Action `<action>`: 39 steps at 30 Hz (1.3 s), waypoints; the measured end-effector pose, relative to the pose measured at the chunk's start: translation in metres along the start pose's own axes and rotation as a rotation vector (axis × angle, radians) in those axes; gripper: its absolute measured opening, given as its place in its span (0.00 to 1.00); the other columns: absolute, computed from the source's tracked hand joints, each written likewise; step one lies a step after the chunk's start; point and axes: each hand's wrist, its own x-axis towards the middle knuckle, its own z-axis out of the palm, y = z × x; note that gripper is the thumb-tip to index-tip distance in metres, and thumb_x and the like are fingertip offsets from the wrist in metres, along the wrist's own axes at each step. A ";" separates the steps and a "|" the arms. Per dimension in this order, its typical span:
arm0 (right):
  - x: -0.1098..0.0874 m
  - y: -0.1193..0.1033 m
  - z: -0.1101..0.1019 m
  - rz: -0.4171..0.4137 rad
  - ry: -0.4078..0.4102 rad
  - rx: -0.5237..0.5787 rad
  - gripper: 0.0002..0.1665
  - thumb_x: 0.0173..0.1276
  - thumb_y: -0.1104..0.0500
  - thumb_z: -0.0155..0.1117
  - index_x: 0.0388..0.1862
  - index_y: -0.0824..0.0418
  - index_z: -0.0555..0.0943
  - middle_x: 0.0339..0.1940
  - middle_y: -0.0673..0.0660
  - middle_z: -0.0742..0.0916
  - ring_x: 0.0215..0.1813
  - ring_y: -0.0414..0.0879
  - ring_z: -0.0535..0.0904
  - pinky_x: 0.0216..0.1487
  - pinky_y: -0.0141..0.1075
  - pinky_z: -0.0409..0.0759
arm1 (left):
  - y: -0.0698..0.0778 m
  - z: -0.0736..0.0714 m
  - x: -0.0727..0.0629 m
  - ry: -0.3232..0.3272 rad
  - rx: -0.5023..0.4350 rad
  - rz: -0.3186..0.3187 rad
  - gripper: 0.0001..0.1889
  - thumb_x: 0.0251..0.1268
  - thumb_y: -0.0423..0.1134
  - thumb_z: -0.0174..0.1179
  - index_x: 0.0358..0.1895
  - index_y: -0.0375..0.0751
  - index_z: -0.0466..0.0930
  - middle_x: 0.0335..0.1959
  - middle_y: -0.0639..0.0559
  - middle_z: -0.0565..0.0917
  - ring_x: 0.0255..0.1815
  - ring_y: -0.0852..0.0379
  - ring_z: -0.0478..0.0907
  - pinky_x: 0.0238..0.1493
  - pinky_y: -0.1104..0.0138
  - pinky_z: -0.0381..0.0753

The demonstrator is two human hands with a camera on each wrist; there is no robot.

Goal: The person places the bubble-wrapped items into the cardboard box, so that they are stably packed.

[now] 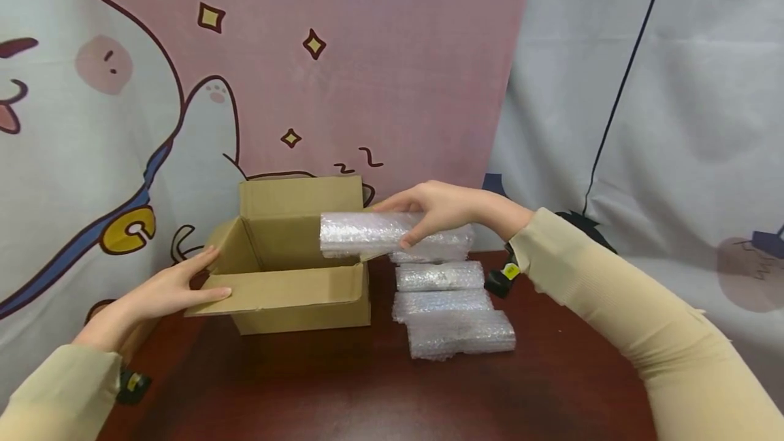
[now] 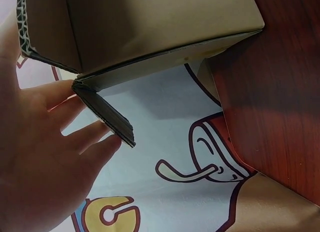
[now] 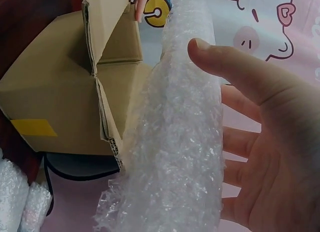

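Observation:
My right hand [image 1: 437,206] grips a roll of bubble wrap [image 1: 355,231] above the right side of an open cardboard box [image 1: 303,318]. In the right wrist view, the thumb lies on the near face of the clear roll and the fingers are behind it. The roll's left end overlaps the box opening in the head view. At the box's left side, my left hand [image 1: 165,295] is spread, its thumb resting on the front flap [image 1: 275,289]. Its extended fingers [image 2: 95,152] touch a folded-out flap [image 2: 107,114] from outside.
Several more bubble-wrapped rolls [image 1: 462,333] lie side by side right of the box on the dark red-brown table [image 1: 392,393]. A cartoon-printed cloth [image 1: 398,53] hangs close behind. Yellow tape [image 3: 34,127] marks the box's outer wall.

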 end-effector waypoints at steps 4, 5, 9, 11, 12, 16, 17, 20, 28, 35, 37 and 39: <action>0.009 0.000 -0.001 -0.011 0.003 -0.013 0.41 0.59 0.46 0.73 0.72 0.43 0.69 0.69 0.47 0.74 0.67 0.50 0.71 0.65 0.47 0.69 | 0.001 0.000 0.001 0.004 -0.001 0.001 0.51 0.61 0.58 0.63 0.75 0.29 0.49 0.74 0.26 0.50 0.71 0.25 0.50 0.59 0.33 0.57; 0.012 -0.001 -0.001 -0.015 0.001 -0.017 0.41 0.59 0.46 0.72 0.72 0.44 0.69 0.69 0.47 0.74 0.67 0.50 0.71 0.65 0.47 0.69 | 0.001 0.000 0.001 0.004 -0.001 -0.001 0.51 0.61 0.58 0.63 0.75 0.29 0.49 0.74 0.26 0.50 0.71 0.25 0.49 0.59 0.33 0.57; 0.024 -0.004 0.001 -0.019 -0.014 -0.021 0.41 0.60 0.46 0.72 0.72 0.45 0.69 0.70 0.47 0.73 0.67 0.50 0.71 0.65 0.47 0.69 | 0.002 0.000 0.000 0.003 0.006 -0.004 0.50 0.61 0.58 0.63 0.75 0.28 0.49 0.74 0.26 0.50 0.70 0.25 0.50 0.59 0.32 0.57; 0.030 -0.005 0.002 -0.015 -0.018 -0.025 0.41 0.60 0.46 0.72 0.72 0.44 0.69 0.70 0.47 0.73 0.67 0.51 0.71 0.65 0.47 0.68 | 0.002 0.001 0.000 0.004 0.009 -0.005 0.50 0.61 0.58 0.63 0.75 0.28 0.49 0.74 0.26 0.50 0.70 0.25 0.50 0.59 0.33 0.58; 0.033 -0.006 0.002 -0.012 -0.018 -0.027 0.41 0.60 0.47 0.71 0.72 0.44 0.69 0.70 0.47 0.73 0.67 0.52 0.71 0.65 0.47 0.68 | 0.002 0.001 0.000 0.006 0.009 -0.003 0.50 0.61 0.57 0.63 0.75 0.28 0.49 0.74 0.26 0.50 0.70 0.25 0.50 0.59 0.33 0.58; 0.046 -0.008 0.003 -0.015 -0.025 -0.048 0.41 0.60 0.47 0.71 0.72 0.44 0.69 0.70 0.48 0.73 0.68 0.52 0.70 0.65 0.46 0.68 | 0.002 0.001 0.001 0.012 0.010 0.000 0.50 0.61 0.56 0.64 0.75 0.28 0.50 0.74 0.26 0.51 0.70 0.25 0.51 0.59 0.33 0.58; 0.049 -0.009 0.003 -0.018 -0.027 -0.053 0.41 0.61 0.47 0.71 0.73 0.44 0.68 0.70 0.48 0.73 0.68 0.51 0.70 0.65 0.45 0.68 | 0.002 0.001 0.001 0.012 0.010 0.000 0.50 0.61 0.56 0.64 0.75 0.28 0.50 0.74 0.26 0.51 0.70 0.25 0.51 0.59 0.33 0.57; 0.058 -0.011 0.004 -0.030 -0.023 -0.073 0.41 0.60 0.46 0.71 0.72 0.45 0.68 0.69 0.45 0.74 0.67 0.47 0.70 0.65 0.42 0.68 | 0.002 0.001 0.001 0.013 0.011 0.002 0.50 0.61 0.56 0.64 0.75 0.28 0.50 0.74 0.26 0.51 0.70 0.25 0.51 0.59 0.33 0.58; 0.080 -0.021 0.006 -0.047 -0.010 -0.086 0.42 0.60 0.46 0.71 0.73 0.48 0.68 0.69 0.46 0.73 0.67 0.47 0.71 0.64 0.39 0.69 | 0.001 0.002 0.000 0.014 -0.001 0.009 0.49 0.61 0.56 0.64 0.75 0.30 0.50 0.74 0.26 0.51 0.71 0.26 0.50 0.60 0.34 0.57; 0.103 -0.028 0.012 -0.046 -0.014 -0.064 0.43 0.59 0.47 0.72 0.73 0.48 0.68 0.70 0.49 0.73 0.67 0.49 0.71 0.64 0.40 0.69 | 0.001 0.001 0.001 0.016 0.009 0.015 0.50 0.61 0.55 0.65 0.75 0.29 0.49 0.73 0.26 0.51 0.70 0.25 0.51 0.60 0.34 0.57; 0.108 -0.030 0.015 -0.036 -0.016 -0.068 0.42 0.59 0.47 0.72 0.73 0.47 0.68 0.70 0.49 0.73 0.66 0.49 0.72 0.64 0.40 0.69 | 0.001 0.001 0.000 0.015 0.012 0.008 0.50 0.61 0.56 0.64 0.76 0.30 0.49 0.74 0.26 0.51 0.70 0.26 0.51 0.60 0.34 0.57; 0.114 -0.031 0.017 -0.030 -0.019 -0.070 0.42 0.59 0.47 0.72 0.73 0.46 0.68 0.70 0.48 0.73 0.66 0.49 0.72 0.64 0.40 0.69 | 0.001 0.002 0.000 0.013 0.008 0.003 0.50 0.61 0.56 0.64 0.76 0.30 0.49 0.74 0.26 0.50 0.70 0.25 0.51 0.60 0.34 0.57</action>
